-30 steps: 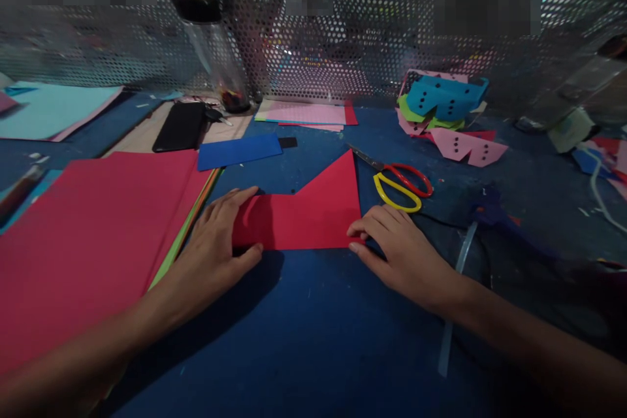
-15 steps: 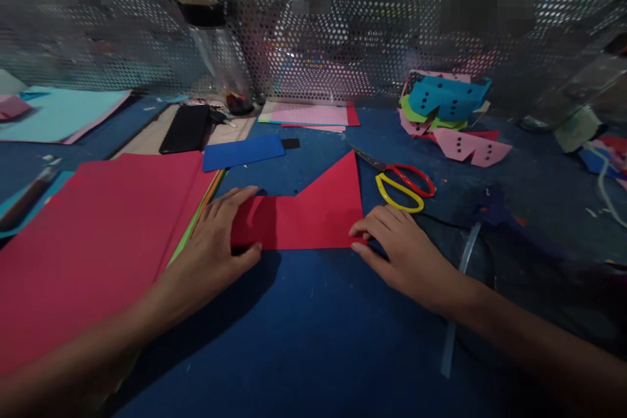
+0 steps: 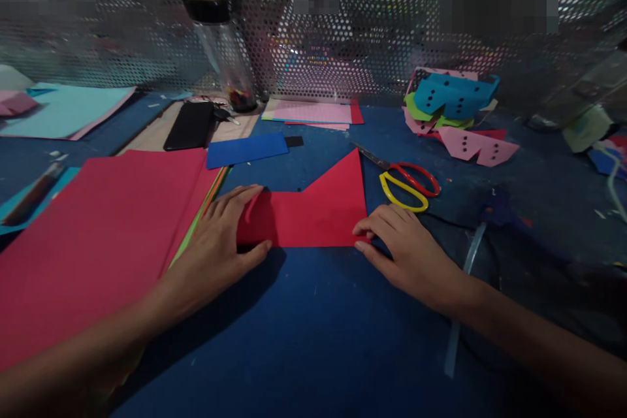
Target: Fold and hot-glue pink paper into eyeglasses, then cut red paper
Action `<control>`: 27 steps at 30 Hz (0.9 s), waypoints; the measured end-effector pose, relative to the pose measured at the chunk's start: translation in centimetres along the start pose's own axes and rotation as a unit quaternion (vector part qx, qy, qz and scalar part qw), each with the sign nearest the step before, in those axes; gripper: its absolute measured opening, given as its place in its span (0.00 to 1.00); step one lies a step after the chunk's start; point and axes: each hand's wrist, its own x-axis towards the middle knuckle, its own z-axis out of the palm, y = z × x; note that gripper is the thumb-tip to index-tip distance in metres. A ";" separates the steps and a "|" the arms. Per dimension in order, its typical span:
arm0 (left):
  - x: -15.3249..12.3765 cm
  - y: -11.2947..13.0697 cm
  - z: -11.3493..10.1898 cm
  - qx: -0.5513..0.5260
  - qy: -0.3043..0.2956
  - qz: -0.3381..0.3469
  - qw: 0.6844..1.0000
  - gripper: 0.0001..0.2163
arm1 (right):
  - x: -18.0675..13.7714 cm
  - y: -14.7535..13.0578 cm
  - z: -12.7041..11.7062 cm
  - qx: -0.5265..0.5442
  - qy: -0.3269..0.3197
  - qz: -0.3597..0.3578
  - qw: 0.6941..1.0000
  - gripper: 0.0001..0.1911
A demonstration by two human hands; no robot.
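Observation:
A piece of red paper (image 3: 318,219) lies before me on the blue table, its right part rising to a pointed corner at the top. My left hand (image 3: 232,232) grips its left end, fingers along the upper edge and thumb at the lower edge. At the lower right corner, my right hand (image 3: 392,241) pinches the paper between thumb and curled fingers. Just beyond the right hand lie scissors (image 3: 409,184) with one red and one yellow handle, their tips close to the paper's peak.
Large red sheets (image 3: 117,222) lie at left under my forearm. Behind are a blue strip (image 3: 247,150), a black phone (image 3: 190,125), a clear bottle (image 3: 223,52) and stacked sheets (image 3: 313,112). Folded paper pieces with dots (image 3: 450,101) and a dark blue glue gun (image 3: 509,215) are at right.
The view has shifted slightly, so most things appear a little further right. My left thumb has slid slightly right along the paper's lower edge. The right hand keeps its hold on the corner.

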 end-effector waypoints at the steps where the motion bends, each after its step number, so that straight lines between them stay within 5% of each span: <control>1: 0.0 0.0 0.0 0.000 -0.002 0.000 1.000 0.34 | 0.0 0.0 0.0 0.000 -0.001 0.001 1.000 0.05; 27: -0.2 -0.6 -0.8 -0.031 -0.022 -0.002 0.999 0.33 | -0.1 0.1 0.1 0.001 0.008 -0.010 1.000 0.05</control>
